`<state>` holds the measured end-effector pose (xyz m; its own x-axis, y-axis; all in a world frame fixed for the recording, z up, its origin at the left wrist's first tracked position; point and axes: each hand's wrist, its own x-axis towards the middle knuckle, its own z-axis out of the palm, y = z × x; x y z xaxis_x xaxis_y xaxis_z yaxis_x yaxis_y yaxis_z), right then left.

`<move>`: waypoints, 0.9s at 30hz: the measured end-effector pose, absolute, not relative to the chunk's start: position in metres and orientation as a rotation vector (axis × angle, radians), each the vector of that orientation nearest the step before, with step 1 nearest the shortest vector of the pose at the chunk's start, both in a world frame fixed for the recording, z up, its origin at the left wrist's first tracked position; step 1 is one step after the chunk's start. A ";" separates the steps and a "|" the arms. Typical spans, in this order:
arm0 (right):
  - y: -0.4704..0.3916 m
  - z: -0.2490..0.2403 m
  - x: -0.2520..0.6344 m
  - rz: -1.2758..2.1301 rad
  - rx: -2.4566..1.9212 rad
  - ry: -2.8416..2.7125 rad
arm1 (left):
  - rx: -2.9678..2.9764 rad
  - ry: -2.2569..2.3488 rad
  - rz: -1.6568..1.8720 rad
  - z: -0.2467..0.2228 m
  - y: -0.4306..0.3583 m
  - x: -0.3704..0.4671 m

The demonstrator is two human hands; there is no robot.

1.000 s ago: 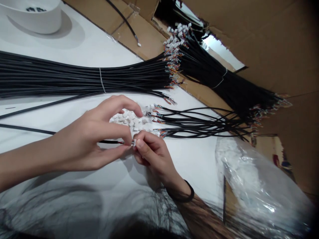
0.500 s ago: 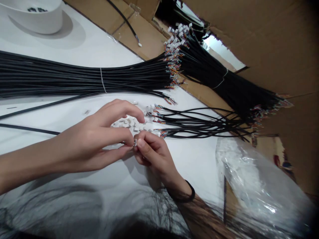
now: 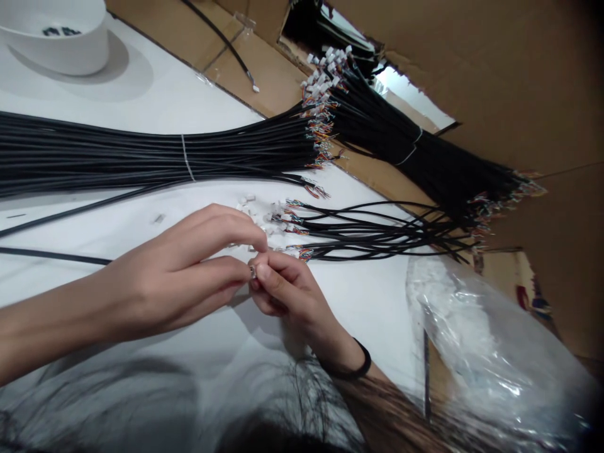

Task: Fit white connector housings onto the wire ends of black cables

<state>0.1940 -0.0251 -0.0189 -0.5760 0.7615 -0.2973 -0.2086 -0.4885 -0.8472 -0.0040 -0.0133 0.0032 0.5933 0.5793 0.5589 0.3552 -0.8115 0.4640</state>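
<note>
My right hand (image 3: 295,289), with a black band at the wrist, pinches a small white connector (image 3: 253,272) between thumb and forefinger. My left hand (image 3: 189,270) comes in from the left, its thumb and forefinger pressed together against the connector's left side; what lies between those fingertips is hidden. Just behind the hands, loose white connectors (image 3: 248,201) are scattered on the white table (image 3: 358,302), partly covered by my left hand. Thin black cables (image 3: 358,229) with coloured wire ends and white connectors reach toward them from the right.
A thick tied bundle of black cables (image 3: 141,154) lies behind my left hand. Another tied bundle (image 3: 406,138) rests at the back right on cardboard (image 3: 509,82). A white bowl (image 3: 80,53) stands back left; a clear plastic bag (image 3: 476,340) lies at right.
The upper fingers of my left hand have come down toward my right hand and now cover more of the loose connectors. The view has shifted slightly. My right hand keeps its pinch.
</note>
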 end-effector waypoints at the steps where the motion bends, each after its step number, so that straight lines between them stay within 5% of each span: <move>1: -0.025 -0.019 0.194 2.096 -0.910 -1.064 | 2.506 0.780 1.033 0.003 -0.014 -0.004; 27: -0.027 -0.019 0.195 2.024 -0.846 -1.115 | 2.280 0.878 0.749 0.004 -0.008 -0.005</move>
